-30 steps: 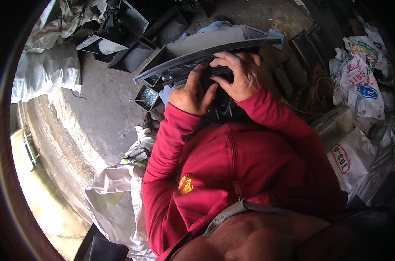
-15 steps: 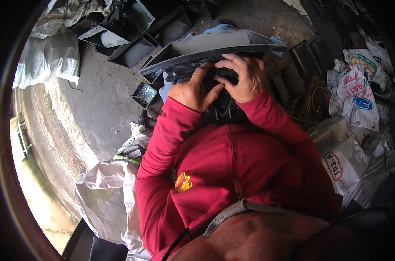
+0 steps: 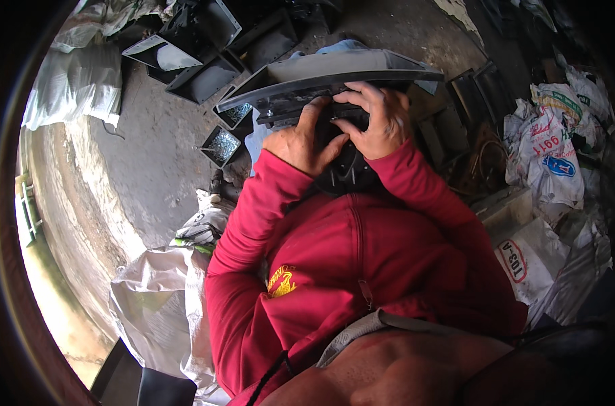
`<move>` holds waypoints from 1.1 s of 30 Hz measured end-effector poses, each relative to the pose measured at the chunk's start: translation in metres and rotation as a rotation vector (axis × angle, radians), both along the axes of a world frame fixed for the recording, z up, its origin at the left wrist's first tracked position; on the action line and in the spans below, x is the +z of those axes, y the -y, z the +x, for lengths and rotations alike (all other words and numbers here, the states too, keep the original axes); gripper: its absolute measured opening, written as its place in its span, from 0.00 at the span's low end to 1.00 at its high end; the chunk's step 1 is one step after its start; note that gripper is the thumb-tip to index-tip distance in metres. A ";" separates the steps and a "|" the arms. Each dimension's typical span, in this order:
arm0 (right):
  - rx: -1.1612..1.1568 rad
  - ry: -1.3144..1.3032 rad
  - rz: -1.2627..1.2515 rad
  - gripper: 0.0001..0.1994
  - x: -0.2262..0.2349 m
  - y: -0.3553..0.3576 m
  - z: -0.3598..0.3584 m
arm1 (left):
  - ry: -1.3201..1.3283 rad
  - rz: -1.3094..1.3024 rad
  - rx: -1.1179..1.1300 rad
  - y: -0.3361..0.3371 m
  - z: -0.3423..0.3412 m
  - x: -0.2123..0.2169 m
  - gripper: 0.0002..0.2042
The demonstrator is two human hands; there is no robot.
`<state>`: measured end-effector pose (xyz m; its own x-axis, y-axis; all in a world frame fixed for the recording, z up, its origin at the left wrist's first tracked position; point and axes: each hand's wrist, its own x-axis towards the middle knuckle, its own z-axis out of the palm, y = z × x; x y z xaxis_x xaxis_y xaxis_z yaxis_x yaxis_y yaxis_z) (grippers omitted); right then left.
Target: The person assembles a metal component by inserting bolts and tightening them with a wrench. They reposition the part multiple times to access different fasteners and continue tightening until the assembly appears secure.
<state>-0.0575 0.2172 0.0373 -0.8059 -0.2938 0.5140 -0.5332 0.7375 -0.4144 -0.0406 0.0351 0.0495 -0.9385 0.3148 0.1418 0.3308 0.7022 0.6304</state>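
Tray (image 3: 327, 66) looks wide, dark-rimmed and dull grey inside.

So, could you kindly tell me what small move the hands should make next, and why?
I would perhaps ease the right hand's thumb slightly toward its fingers, with the left hand steadying the dark frame: both hands are close together at the frame's near side, and the right thumb stands apart below its fingers. I cannot tell what, if anything, lies between them.
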 end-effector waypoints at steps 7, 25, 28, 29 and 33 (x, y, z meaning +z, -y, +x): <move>-0.004 0.027 -0.010 0.38 -0.001 -0.001 0.002 | -0.054 0.022 -0.009 -0.001 0.003 -0.002 0.30; -0.033 0.023 -0.068 0.34 0.000 0.001 0.002 | -0.196 -0.036 -0.027 0.003 -0.004 -0.003 0.28; -0.029 0.028 -0.044 0.35 -0.003 -0.001 0.003 | -0.234 -0.065 -0.028 0.004 -0.006 -0.009 0.28; -0.029 0.024 -0.040 0.35 -0.003 -0.001 0.003 | -0.244 -0.056 -0.023 0.004 -0.008 -0.010 0.28; -0.039 0.010 -0.132 0.35 -0.005 0.000 0.002 | -0.162 -0.042 0.005 0.000 -0.005 0.002 0.26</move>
<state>-0.0552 0.2170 0.0322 -0.8205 -0.1925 0.5383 -0.5009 0.6960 -0.5145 -0.0452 0.0349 0.0520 -0.9061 0.3191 0.2777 0.4219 0.7289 0.5391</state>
